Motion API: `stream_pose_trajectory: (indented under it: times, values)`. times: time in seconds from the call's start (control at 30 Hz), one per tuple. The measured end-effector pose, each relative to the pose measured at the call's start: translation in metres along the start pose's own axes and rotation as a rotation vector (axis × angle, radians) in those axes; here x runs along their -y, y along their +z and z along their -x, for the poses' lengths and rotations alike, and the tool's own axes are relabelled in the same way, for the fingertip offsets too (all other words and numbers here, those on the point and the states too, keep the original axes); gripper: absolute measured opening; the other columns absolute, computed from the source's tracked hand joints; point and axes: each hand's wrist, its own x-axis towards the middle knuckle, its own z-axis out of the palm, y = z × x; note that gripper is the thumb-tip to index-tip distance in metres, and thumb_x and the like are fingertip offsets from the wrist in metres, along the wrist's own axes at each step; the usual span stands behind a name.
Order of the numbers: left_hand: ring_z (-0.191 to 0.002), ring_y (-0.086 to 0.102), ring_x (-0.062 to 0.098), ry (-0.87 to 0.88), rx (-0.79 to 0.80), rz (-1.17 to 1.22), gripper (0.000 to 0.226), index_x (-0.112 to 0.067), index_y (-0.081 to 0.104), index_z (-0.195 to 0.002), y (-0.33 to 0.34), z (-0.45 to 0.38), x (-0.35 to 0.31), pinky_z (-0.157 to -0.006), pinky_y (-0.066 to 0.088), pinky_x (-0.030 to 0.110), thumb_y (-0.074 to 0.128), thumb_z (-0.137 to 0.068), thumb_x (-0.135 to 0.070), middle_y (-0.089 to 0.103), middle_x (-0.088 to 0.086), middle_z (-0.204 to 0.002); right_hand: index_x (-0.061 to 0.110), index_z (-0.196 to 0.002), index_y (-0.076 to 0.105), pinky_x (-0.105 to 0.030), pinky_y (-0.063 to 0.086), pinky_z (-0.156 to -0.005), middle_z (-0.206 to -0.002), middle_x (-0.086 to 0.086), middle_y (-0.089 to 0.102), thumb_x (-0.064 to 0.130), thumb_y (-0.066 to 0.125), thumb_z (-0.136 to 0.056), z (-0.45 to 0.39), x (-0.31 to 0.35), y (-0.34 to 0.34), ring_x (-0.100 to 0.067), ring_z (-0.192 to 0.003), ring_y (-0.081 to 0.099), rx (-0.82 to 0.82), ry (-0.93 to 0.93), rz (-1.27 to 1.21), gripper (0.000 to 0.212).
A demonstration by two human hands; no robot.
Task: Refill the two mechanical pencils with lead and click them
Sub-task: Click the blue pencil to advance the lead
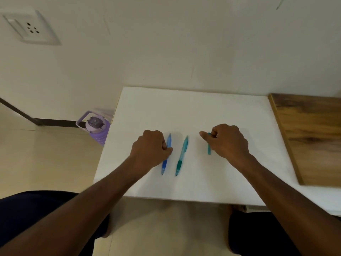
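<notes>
Two mechanical pencils lie side by side on the white table [193, 111], tips toward me. The blue pencil [168, 141] is on the left and my left hand [150, 149] rests on the table with its fingertips pinching the middle of that pencil's barrel. The teal pencil [182, 156] lies untouched just to its right. Further right a small teal lead tube [209, 149] lies on the table, and my right hand [229, 140] closes its thumb and fingers on the tube's far end. Most of the tube is hidden by that hand.
A wooden board [310, 133] borders the table on the right. A purple water bottle [96, 126] stands on the floor left of the table. The wall behind carries a socket [31, 28]. My knees show below the table's near edge.
</notes>
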Motion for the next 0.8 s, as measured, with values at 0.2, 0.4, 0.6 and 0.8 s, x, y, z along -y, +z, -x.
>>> stream_pose_trajectory:
  times: [0.2,0.4,0.6,0.8]
  values:
    - [-0.067,0.071,0.008,0.181,-0.065,0.351,0.025,-0.02,0.07,-0.086,-0.016,0.001,-0.009,-0.067,0.056,0.018,0.084,-0.09,-0.04,0.075,-0.009,-0.075,0.028,-0.093,0.072,-0.023,0.056,-0.065,-0.08,0.01,0.077,0.061,0.062,-0.095,0.019,0.03,-0.012,-0.004,-0.071,0.072,0.129,-0.123,-0.558,0.035]
    - [-0.081,0.076,0.002,0.376,-0.185,0.59,0.022,-0.02,0.077,-0.107,-0.015,0.012,-0.029,-0.079,0.059,0.012,0.084,-0.091,-0.034,0.079,-0.013,-0.086,0.023,-0.123,0.072,-0.046,0.058,-0.1,-0.113,-0.002,0.078,0.052,0.049,-0.104,0.035,0.058,-0.001,-0.019,-0.109,0.073,0.307,-0.075,-1.014,0.042]
    - [-0.08,0.077,0.004,0.326,-0.16,0.691,0.021,-0.022,0.081,-0.106,-0.021,0.017,-0.027,-0.078,0.064,0.02,0.083,-0.092,-0.037,0.08,-0.014,-0.086,0.014,-0.106,0.077,-0.041,0.06,-0.096,-0.108,-0.008,0.08,0.036,0.048,-0.109,0.025,0.062,-0.015,-0.025,-0.106,0.076,0.238,-0.067,-1.485,0.037]
    - [-0.073,0.076,0.006,0.296,-0.142,0.716,0.011,-0.026,0.081,-0.101,-0.022,0.03,-0.014,-0.062,0.061,0.017,0.081,-0.094,-0.035,0.079,-0.015,-0.08,0.008,-0.095,0.068,-0.033,0.055,-0.064,-0.064,-0.004,0.055,0.032,0.05,-0.109,0.018,0.078,-0.036,-0.016,-0.058,0.056,0.274,0.043,-1.867,0.034]
